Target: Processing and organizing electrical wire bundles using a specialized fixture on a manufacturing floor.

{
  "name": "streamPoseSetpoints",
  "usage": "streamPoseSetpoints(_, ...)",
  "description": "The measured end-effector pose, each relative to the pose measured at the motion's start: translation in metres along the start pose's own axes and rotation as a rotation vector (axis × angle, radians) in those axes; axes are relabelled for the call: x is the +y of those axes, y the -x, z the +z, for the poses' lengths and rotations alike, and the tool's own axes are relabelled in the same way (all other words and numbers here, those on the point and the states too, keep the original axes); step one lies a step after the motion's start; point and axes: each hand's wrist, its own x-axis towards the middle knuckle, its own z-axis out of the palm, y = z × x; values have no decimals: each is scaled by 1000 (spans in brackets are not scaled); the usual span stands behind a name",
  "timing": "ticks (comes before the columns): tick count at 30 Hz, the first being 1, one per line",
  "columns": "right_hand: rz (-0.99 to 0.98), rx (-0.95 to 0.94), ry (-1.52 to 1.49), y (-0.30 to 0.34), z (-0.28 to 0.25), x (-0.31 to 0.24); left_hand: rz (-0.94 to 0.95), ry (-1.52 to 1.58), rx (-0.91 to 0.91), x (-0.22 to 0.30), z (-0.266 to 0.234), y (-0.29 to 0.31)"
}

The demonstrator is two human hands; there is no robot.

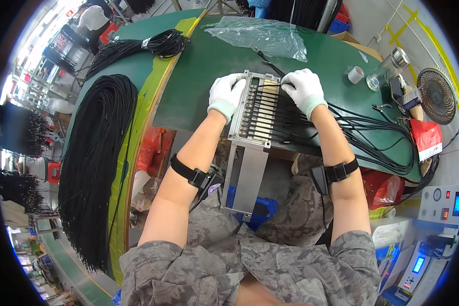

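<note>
A long metal fixture [234,133] lies at the table's near edge, its lower part jutting out over my lap. Several black cables lie side by side across its slots, their small connector ends in a row along the left side. My left hand [226,95], in a white glove, is closed at the upper left edge of the fixture, thumb and fingers against the frame. At the upper right edge my gloved right hand [305,91] pinches a black cable [271,65] near the top slots. Its fingertips partly hide the cable there.
Loose black cables [380,130] trail right across the green table [188,97]. Clear plastic film [262,36] lies at the far side. A glass bottle [387,70], white roll [356,75], pliers [382,108] and fan [436,96] stand right. Big cable bundles [94,153] lie left.
</note>
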Motion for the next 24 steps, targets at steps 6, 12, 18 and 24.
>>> streamPoseSetpoints(6, -15, 22, -10, 0, 4, -2, 14, -29, -85, 4, -4, -1)
streamPoseSetpoints(12, -84, -15, 42, 2, 8, -2, 231, -293, -33, 31, 7, 12)
streamPoseSetpoints(18, 29, -57, -31, 0, 8, 6, 225, -530, -232, 50, 0, 7)
streamPoseSetpoints(24, 320, -126, 230, -9, 15, 13, 173, -602, -253, 54, 6, 5)
